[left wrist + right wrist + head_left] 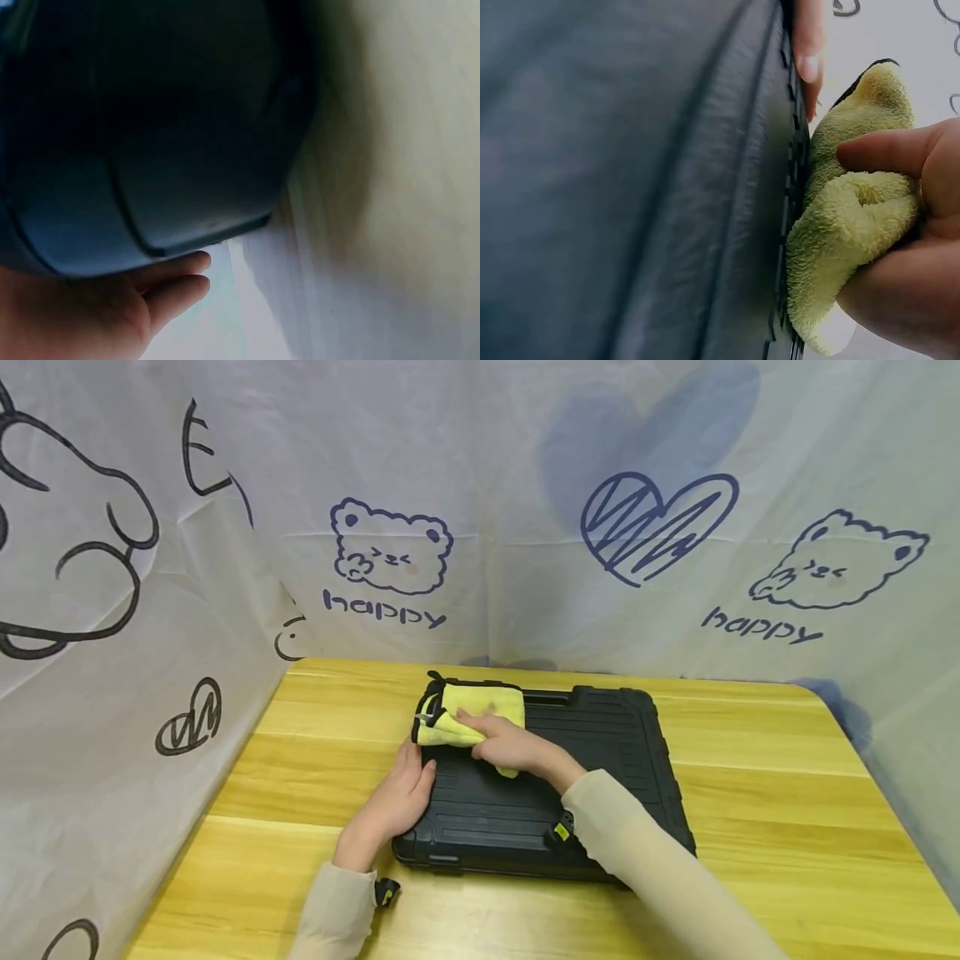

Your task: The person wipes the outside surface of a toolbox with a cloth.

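Note:
A black plastic case (585,768) lies flat on the wooden table (787,802). A yellow cloth (468,710) sits bunched on the case's far left corner. My right hand (495,739) grips this cloth and presses it onto the lid. In the right wrist view the yellow cloth (847,225) is squeezed between thumb and fingers (885,150) at the case's ribbed edge (784,187). My left hand (397,797) rests flat against the case's left side, fingers straight. In the left wrist view its fingers (176,277) lie beside the dark case (150,135).
White curtains printed with bears, hearts and "happy" (382,610) close in the table on the left, back and right. Bare wood shows to the right of the case (787,760) and in front of it (487,918).

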A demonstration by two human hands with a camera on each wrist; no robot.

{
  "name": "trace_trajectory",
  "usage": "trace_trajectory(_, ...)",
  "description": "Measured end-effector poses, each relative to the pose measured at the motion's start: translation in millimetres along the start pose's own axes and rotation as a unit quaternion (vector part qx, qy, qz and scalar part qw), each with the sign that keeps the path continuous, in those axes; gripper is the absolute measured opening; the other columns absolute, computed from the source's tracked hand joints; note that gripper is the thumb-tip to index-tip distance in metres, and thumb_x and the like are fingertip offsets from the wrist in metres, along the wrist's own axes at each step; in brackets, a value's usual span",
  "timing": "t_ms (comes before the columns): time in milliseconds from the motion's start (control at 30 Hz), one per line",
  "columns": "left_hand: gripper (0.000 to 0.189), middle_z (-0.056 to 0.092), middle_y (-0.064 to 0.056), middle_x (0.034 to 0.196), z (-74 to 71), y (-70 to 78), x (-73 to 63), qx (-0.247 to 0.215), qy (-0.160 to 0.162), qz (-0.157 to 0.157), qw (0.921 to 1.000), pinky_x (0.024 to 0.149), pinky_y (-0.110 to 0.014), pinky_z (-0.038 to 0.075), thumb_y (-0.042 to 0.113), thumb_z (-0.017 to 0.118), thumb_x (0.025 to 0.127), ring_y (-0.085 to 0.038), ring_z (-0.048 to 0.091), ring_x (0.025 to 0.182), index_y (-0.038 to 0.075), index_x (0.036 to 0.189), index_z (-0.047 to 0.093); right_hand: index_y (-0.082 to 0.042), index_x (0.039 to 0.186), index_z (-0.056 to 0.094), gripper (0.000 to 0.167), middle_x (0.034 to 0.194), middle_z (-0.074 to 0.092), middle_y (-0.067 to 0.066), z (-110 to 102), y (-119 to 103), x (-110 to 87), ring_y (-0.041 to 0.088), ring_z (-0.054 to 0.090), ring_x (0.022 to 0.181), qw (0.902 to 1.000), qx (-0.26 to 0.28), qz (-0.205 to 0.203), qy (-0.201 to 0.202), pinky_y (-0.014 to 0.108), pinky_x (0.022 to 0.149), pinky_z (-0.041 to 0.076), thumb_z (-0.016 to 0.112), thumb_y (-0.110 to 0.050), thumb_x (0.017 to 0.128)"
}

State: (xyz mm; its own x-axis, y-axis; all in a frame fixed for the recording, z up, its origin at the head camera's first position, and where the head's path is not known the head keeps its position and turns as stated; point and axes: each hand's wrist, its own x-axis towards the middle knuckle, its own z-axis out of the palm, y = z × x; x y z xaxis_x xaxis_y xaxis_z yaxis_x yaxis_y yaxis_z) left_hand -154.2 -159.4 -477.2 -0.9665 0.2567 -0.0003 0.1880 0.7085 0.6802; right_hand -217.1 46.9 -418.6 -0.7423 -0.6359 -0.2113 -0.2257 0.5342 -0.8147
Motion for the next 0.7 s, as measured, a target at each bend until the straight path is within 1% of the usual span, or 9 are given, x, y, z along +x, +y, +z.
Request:
trace_trajectory(100, 0.064, 0.003, -0.024, 0.163, -0.5, -0.1, 1.4, 0.003, 0.003, 0.007, 1.0, 0.116, -0.05, 0.024, 0.023, 0.029, 0.108, -0.037, 0.016, 0.148, -0.003, 0.157, -0.003, -0.014, 0.156, 0.031, 0.068, 0.163, 0.017, 0.005, 1, 1, -10.8, 0.033, -0.004, 0.149, 0.9997, -0.012, -0.015, -0.013, 0.048, 0.12, 0.003, 0.045, 0.003, 0.091)
trace_trajectory(167, 0.065, 0.002, -0.023, 0.163, -0.7, -0.3, 1.9, 0.004, -0.003, 0.003, 1.0, 0.116, -0.05, 0.024, 0.022, 0.029, 0.108, -0.036, 0.014, 0.148, -0.001, 0.157, -0.006, -0.013, 0.156, 0.031, 0.07, 0.163, 0.016, 0.007, 1, 1, -18.2, 0.033, -0.004, 0.149, 0.999, -0.024, -0.029, -0.026, 0.048, 0.12, 0.001, 0.044, 0.006, 0.09)
trace_trajectory(267, 0.068, 0.0, -0.024, 0.163, -0.4, -1.1, 1.4, -0.005, -0.01, -0.005, 0.9999, 0.116, -0.051, 0.023, 0.014, 0.032, 0.104, -0.038, 0.015, 0.148, -0.002, 0.156, -0.008, -0.007, 0.155, 0.03, 0.071, 0.163, 0.017, 0.011, 2, 1, -29.5, 0.03, 0.002, 0.15, 0.9963, -0.043, -0.059, -0.046, 0.047, 0.12, 0.001, 0.043, 0.009, 0.088)
trace_trajectory(367, 0.069, -0.002, -0.024, 0.163, 0.0, -2.4, 0.2, -0.02, -0.017, -0.009, 0.9996, 0.117, -0.052, 0.022, 0.01, 0.032, 0.102, -0.039, 0.016, 0.147, -0.002, 0.156, -0.009, -0.005, 0.156, 0.027, 0.072, 0.163, 0.017, 0.01, 6, 1, -39.5, 0.024, 0.007, 0.15, 0.9917, -0.068, -0.086, -0.066, 0.045, 0.12, -0.001, 0.041, 0.012, 0.087)
trace_trajectory(433, 0.067, -0.003, -0.024, 0.163, 0.0, -3.3, -0.5, -0.018, -0.023, -0.005, 0.9996, 0.117, -0.051, 0.022, 0.011, 0.03, 0.104, -0.039, 0.014, 0.147, -0.002, 0.156, -0.01, -0.008, 0.156, 0.026, 0.073, 0.164, 0.017, 0.005, 9, 0, -46.3, 0.019, 0.007, 0.15, 0.9891, -0.083, -0.094, -0.077, 0.044, 0.12, -0.002, 0.041, 0.013, 0.088)
trace_trajectory(533, 0.062, -0.003, -0.027, 0.162, -0.2, -4.3, -1.7, -0.014, -0.024, 0.009, 0.9996, 0.116, -0.052, 0.022, 0.015, 0.027, 0.108, -0.041, 0.013, 0.147, -0.005, 0.155, -0.009, -0.011, 0.157, 0.026, 0.076, 0.164, 0.015, 0.0, 16, -2, -57.1, 0.017, 0.005, 0.151, 0.9863, -0.093, -0.102, -0.09, 0.044, 0.12, -0.004, 0.04, 0.015, 0.087)
trace_trajectory(600, 0.062, -0.003, -0.028, 0.162, -0.8, -4.3, -2.2, -0.005, -0.027, 0.009, 0.9996, 0.117, -0.051, 0.021, 0.016, 0.025, 0.108, -0.04, 0.012, 0.148, -0.006, 0.155, -0.009, -0.012, 0.157, 0.026, 0.078, 0.165, 0.014, -0.001, 20, -3, -64.9, 0.016, 0.004, 0.15, 0.9852, -0.095, -0.104, -0.098, 0.044, 0.12, -0.004, 0.04, 0.017, 0.086)
trace_trajectory(700, 0.062, -0.002, -0.028, 0.162, -1.0, -3.6, -2.9, -0.005, -0.023, 0.004, 0.9997, 0.117, -0.052, 0.02, 0.02, 0.025, 0.109, -0.041, 0.011, 0.148, -0.006, 0.155, -0.008, -0.011, 0.157, 0.026, 0.08, 0.165, 0.013, 0.0, 26, -3, -77.2, 0.016, 0.004, 0.15, 0.9831, -0.096, -0.112, -0.108, 0.045, 0.12, -0.003, 0.04, 0.02, 0.084)
